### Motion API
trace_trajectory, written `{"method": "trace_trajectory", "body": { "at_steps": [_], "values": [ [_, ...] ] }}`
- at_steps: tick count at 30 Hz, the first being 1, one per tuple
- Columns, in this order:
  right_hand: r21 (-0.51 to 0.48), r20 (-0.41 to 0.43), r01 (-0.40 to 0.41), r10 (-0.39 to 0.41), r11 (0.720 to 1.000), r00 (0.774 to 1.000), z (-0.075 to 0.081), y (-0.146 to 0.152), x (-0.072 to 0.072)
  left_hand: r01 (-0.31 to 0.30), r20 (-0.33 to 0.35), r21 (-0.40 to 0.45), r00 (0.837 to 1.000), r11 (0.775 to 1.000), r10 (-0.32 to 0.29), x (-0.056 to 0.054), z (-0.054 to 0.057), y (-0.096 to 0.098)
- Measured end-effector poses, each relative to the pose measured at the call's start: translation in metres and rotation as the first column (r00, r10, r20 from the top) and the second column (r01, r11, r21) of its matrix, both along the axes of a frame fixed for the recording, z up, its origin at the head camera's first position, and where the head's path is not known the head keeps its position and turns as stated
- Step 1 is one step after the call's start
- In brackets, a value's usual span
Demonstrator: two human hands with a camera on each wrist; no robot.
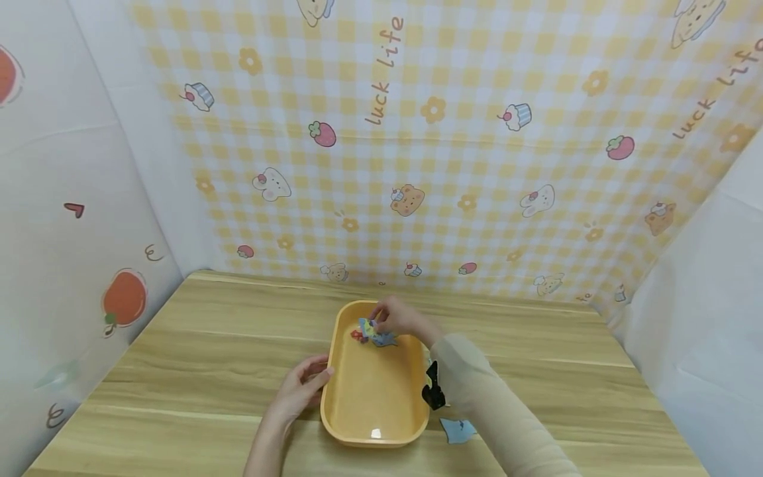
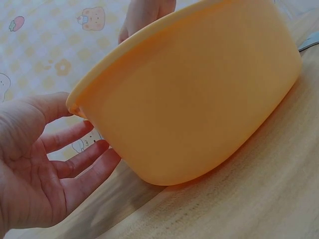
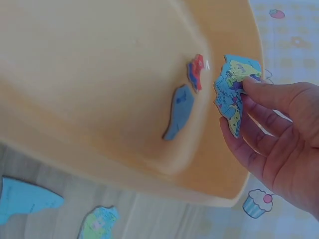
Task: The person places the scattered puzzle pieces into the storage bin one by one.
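With our left hand point(image 1: 301, 387) holding the tub point(image 1: 375, 401) by its left side and our right hand point(image 1: 398, 317) pinching a puzzle piece point(image 3: 231, 82) above its far end, a loosened pinch could drop that onto the red piece point(image 3: 196, 72) inside.

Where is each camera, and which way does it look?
Head: worn there, looking forward and down at the orange tub; left hand, right hand and forearms show.
Left wrist: on that wrist, facing the tub's outside; left hand close, right hand partly hidden.
Right wrist: on that wrist, looking into the tub; right hand pinches a colorful piece.
Head and right wrist both show the red piece.
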State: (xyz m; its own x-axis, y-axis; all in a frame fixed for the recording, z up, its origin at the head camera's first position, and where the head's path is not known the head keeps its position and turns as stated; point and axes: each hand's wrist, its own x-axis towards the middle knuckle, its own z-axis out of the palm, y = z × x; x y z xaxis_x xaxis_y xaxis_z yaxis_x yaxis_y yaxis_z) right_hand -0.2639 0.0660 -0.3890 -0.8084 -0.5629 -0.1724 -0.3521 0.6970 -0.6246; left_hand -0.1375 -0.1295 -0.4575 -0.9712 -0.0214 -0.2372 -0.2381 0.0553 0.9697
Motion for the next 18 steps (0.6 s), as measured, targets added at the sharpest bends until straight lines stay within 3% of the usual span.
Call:
{"method": "trace_trajectory", "body": {
  "at_steps": [6, 9, 10, 12, 16, 17, 18],
  "values": [
    [0.001, -0.01, -0.012, 0.012, 1.0, 1.0, -0.005, -0.004, 0.005, 0.002, 0.018, -0.004, 1.0, 1.0, -0.002, -0.001, 0.001, 0.0],
    [0.014, -0.012, -0.012, 0.012, 1.0, 1.0, -0.014, -0.005, -0.001, -0.001, 0.016, -0.003, 1.0, 1.0, 0.001, -0.001, 0.001, 0.0],
    [0.03, -0.012, -0.01, 0.01, 1.0, 1.0, -0.021, -0.006, -0.006, -0.001, 0.015, -0.005, 1.0, 1.0, 0.001, -0.001, 0.0, 0.0],
    [0.008, -0.066, -0.077, 0.077, 0.997, 0.995, -0.053, -0.003, -0.027, 0.001, 0.012, -0.007, 1.0, 1.0, -0.001, -0.002, 0.0, 0.0],
    [0.046, -0.101, -0.158, 0.162, 0.986, 0.982, -0.11, -0.002, -0.063, 0.0, 0.002, -0.012, 1.0, 1.0, 0.0, -0.003, -0.001, 0.0],
    [0.048, -0.082, -0.168, 0.171, 0.985, 0.982, -0.113, -0.003, -0.063, 0.0, 0.003, -0.012, 1.0, 1.0, 0.0, -0.002, -0.001, 0.0],
    [0.078, -0.036, -0.145, 0.148, 0.986, 0.988, -0.105, -0.006, -0.058, -0.001, 0.002, -0.012, 1.0, 1.0, 0.001, -0.002, -0.001, 0.001]
  ]
}}
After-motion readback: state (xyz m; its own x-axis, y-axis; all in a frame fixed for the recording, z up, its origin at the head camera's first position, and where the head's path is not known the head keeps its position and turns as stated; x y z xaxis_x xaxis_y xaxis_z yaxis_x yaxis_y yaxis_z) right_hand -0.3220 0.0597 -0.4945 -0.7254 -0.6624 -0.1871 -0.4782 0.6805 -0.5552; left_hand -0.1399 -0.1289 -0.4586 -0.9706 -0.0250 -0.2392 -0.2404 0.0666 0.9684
